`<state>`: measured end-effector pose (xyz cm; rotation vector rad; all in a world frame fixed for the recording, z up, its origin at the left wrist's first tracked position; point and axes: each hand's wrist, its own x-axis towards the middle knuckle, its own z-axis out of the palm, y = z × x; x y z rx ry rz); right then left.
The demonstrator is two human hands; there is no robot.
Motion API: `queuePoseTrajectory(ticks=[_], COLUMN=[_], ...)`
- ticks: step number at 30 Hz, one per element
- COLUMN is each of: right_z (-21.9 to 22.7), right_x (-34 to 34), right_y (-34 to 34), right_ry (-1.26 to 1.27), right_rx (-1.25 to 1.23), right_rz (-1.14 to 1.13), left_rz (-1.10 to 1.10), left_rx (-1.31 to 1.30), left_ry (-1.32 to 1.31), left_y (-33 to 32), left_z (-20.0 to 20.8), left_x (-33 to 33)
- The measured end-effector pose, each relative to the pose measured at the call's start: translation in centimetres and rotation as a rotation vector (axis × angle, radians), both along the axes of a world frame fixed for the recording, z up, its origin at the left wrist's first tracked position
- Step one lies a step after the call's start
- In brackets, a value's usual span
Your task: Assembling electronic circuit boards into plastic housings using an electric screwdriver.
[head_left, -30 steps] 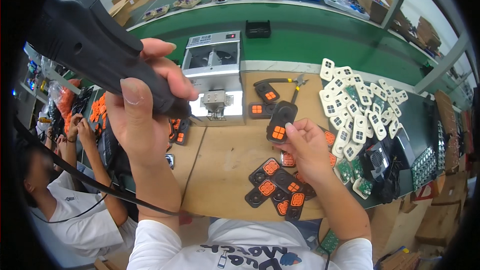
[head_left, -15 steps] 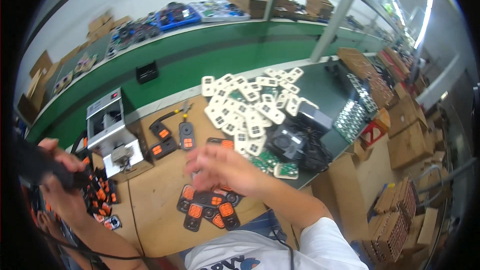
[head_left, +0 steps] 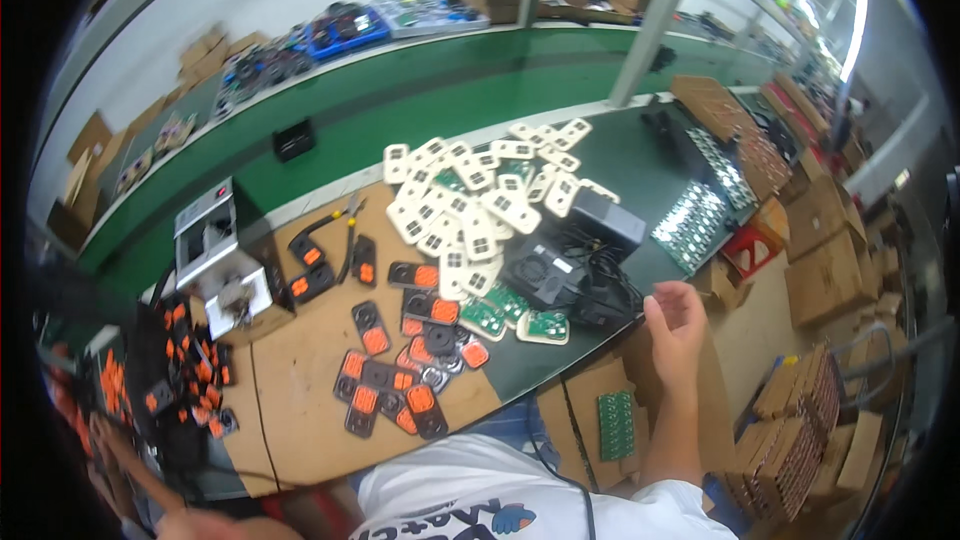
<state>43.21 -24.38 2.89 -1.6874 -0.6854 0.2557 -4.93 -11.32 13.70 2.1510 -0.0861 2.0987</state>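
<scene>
My right hand is raised off the front right edge of the table, beside a tangle of black cables. Its thumb stands apart from loosely curled fingers, and nothing shows in it. At the lower left edge only a blurred part of my left hand or forearm appears; its fingers cannot be made out. In front of me lie several black remote-like housings with orange button pads. Behind them spreads a heap of cream-coloured housings with dark buttons. Green circuit boards lie at its near edge.
A metal press-like fixture stands on the left, near a pile of black and orange parts. Another person's arm reaches in there. Black adapters sit right of the heap. Cardboard boxes stack at right; a green board panel lies below the table.
My right hand has moved right, from above the black housings to beyond the table edge. My left hand has dropped toward the lower edge. The dark object held at the left is no longer seen there.
</scene>
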Motion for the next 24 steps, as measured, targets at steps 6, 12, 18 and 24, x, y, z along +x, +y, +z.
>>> queuePoseTrajectory(ticks=[6, 12, 18, 24], right_z=[1.6, 0.0, 0.6, 1.1], right_x=[0.4, 1.4, 2.5, 8.3], right_y=[4.1, 9.0, 9.8, 15.6], right_ry=[-0.832, -0.789, -0.678, -0.695], right_rx=[-0.42, -0.545, -0.678, -0.537], right_rz=[0.298, 0.361, 0.177, 0.048], left_rz=[0.121, 0.471, 0.397, 0.336], left_rx=[-0.499, -0.413, -0.427, -0.348], left_ry=[0.693, 1.197, 1.586, 1.482], left_y=[5.9, 18.0, 20.0, 21.6], left_z=[-2.5, -9.5, -10.1, -11.9], left_x=[18.9, 28.9, 32.2, 32.8])
